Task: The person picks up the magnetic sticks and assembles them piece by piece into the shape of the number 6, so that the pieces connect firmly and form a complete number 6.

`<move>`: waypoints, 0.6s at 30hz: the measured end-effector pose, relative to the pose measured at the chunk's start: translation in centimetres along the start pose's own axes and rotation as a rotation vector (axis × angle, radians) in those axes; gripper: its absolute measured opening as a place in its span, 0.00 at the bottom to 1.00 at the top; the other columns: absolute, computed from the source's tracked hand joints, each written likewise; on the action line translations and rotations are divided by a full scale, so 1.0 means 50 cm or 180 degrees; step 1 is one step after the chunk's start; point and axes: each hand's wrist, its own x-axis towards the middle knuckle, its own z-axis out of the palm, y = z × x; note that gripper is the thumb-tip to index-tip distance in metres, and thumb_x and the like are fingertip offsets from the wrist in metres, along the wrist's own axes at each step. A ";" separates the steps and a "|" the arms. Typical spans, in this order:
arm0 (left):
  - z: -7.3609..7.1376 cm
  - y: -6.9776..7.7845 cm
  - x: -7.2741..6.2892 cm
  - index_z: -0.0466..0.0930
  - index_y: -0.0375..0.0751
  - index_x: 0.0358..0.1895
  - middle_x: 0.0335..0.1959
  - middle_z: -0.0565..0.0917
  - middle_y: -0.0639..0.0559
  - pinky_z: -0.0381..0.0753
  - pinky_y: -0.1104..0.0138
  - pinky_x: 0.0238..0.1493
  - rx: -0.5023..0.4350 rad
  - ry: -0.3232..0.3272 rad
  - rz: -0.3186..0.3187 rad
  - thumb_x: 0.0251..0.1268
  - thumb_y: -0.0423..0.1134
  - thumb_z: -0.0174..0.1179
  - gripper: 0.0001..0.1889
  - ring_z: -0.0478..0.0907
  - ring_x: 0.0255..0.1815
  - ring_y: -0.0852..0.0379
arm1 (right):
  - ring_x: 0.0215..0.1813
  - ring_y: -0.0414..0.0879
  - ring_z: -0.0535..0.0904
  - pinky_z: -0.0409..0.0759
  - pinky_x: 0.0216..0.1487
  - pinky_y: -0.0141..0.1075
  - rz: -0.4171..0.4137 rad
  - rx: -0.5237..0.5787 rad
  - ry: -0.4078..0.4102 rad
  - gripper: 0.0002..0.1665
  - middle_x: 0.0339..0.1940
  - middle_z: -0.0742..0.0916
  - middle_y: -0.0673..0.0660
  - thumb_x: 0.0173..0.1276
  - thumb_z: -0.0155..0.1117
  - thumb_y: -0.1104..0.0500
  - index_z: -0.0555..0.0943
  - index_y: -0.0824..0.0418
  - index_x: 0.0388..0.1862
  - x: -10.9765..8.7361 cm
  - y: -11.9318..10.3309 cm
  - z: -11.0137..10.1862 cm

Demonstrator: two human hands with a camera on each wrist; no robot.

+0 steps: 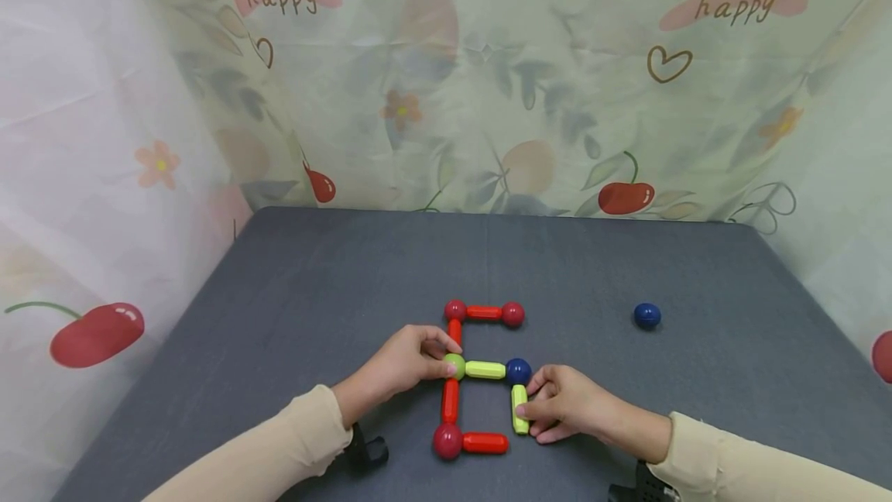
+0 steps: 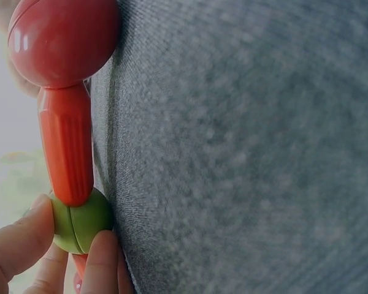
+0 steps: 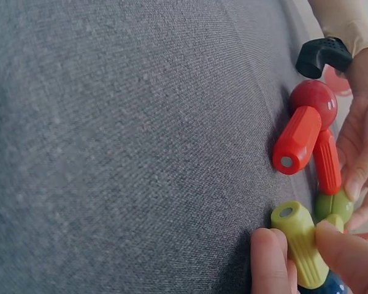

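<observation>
My left hand [image 1: 411, 359] pinches a green ball [image 1: 455, 366] between thumb and fingers, at the middle of a shape of rods and balls on the table. A yellow-green rod [image 1: 485, 369] runs right from that ball to a blue ball [image 1: 519, 371]. Below the blue ball hangs a second yellow-green rod [image 3: 299, 245], which my right hand [image 1: 567, 405] pinches; its free end shows a metal disc. Red rods [image 1: 450, 401] link the green ball to red balls above and below. From the lower red ball [image 1: 447, 440] a red rod [image 1: 485, 443] points right, its far end bare.
A loose blue ball [image 1: 647, 316] lies on the dark grey table [image 1: 334, 269] to the right. At the top of the shape, a red rod [image 1: 484, 313] joins two red balls. Printed cloth [image 1: 488, 138] hangs around the table's back and sides.
</observation>
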 end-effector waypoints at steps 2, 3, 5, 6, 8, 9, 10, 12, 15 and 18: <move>0.000 0.000 0.000 0.84 0.44 0.41 0.34 0.83 0.50 0.78 0.67 0.34 -0.0011 -0.0002 0.0003 0.55 0.34 0.70 0.10 0.76 0.34 0.57 | 0.24 0.41 0.80 0.84 0.29 0.35 0.0013 0.0010 0.0006 0.21 0.27 0.83 0.56 0.60 0.71 0.63 0.69 0.67 0.45 -0.001 0.000 -0.001; 0.000 0.000 0.000 0.84 0.44 0.41 0.34 0.83 0.50 0.78 0.67 0.34 -0.0017 -0.0001 0.0004 0.55 0.34 0.70 0.10 0.77 0.34 0.57 | 0.25 0.41 0.80 0.84 0.29 0.35 0.0025 0.0019 0.0010 0.22 0.28 0.83 0.56 0.60 0.71 0.63 0.70 0.67 0.45 -0.001 0.001 -0.002; 0.000 -0.001 0.000 0.84 0.44 0.41 0.34 0.83 0.50 0.78 0.67 0.35 -0.0023 0.0002 -0.0004 0.55 0.34 0.70 0.10 0.77 0.34 0.57 | 0.26 0.42 0.80 0.84 0.31 0.36 0.0045 0.0036 0.0019 0.22 0.28 0.83 0.56 0.60 0.72 0.63 0.70 0.67 0.46 -0.005 0.002 -0.007; 0.001 -0.001 0.000 0.84 0.44 0.41 0.34 0.83 0.50 0.78 0.67 0.35 -0.0026 0.0005 -0.0011 0.55 0.34 0.71 0.10 0.77 0.34 0.57 | 0.27 0.42 0.80 0.84 0.32 0.37 0.0044 0.0058 0.0016 0.22 0.29 0.83 0.56 0.60 0.72 0.62 0.70 0.67 0.46 -0.006 0.002 -0.011; 0.001 -0.001 0.000 0.84 0.44 0.41 0.34 0.83 0.50 0.78 0.67 0.35 -0.0025 0.0014 -0.0021 0.55 0.34 0.71 0.10 0.77 0.34 0.57 | 0.29 0.43 0.81 0.85 0.35 0.39 0.0013 0.0084 0.0006 0.23 0.30 0.83 0.56 0.60 0.71 0.62 0.70 0.68 0.48 -0.010 0.002 -0.025; 0.002 -0.001 0.000 0.84 0.44 0.41 0.34 0.82 0.50 0.78 0.67 0.35 -0.0023 0.0019 -0.0023 0.55 0.34 0.71 0.10 0.76 0.34 0.57 | 0.30 0.43 0.82 0.85 0.36 0.39 -0.0017 0.0096 0.0013 0.24 0.31 0.83 0.56 0.61 0.71 0.61 0.69 0.69 0.49 -0.012 0.001 -0.034; 0.002 -0.001 0.000 0.84 0.44 0.41 0.34 0.82 0.50 0.78 0.67 0.35 -0.0022 0.0022 -0.0027 0.55 0.34 0.71 0.10 0.76 0.34 0.57 | 0.32 0.44 0.82 0.85 0.37 0.40 -0.0059 0.0102 0.0024 0.24 0.32 0.83 0.57 0.62 0.70 0.61 0.69 0.69 0.50 -0.015 -0.001 -0.044; 0.002 -0.001 -0.001 0.84 0.44 0.41 0.35 0.82 0.50 0.78 0.67 0.35 -0.0025 0.0028 -0.0030 0.55 0.34 0.71 0.10 0.76 0.34 0.56 | 0.35 0.45 0.83 0.85 0.40 0.42 -0.0199 0.0116 0.0067 0.25 0.34 0.83 0.57 0.64 0.68 0.61 0.68 0.71 0.53 -0.020 -0.006 -0.067; 0.002 0.000 -0.002 0.84 0.44 0.41 0.35 0.82 0.50 0.78 0.67 0.35 -0.0037 0.0033 -0.0037 0.55 0.34 0.71 0.10 0.76 0.35 0.56 | 0.41 0.47 0.84 0.84 0.44 0.44 -0.0467 0.0093 0.0221 0.27 0.38 0.84 0.59 0.67 0.65 0.61 0.66 0.73 0.56 -0.029 -0.018 -0.105; 0.002 -0.001 -0.002 0.84 0.44 0.41 0.35 0.82 0.50 0.78 0.67 0.35 -0.0043 0.0035 -0.0041 0.55 0.34 0.71 0.10 0.76 0.35 0.56 | 0.45 0.48 0.84 0.84 0.46 0.43 -0.0805 -0.0039 0.0447 0.29 0.43 0.83 0.61 0.68 0.64 0.59 0.64 0.74 0.59 -0.039 -0.028 -0.143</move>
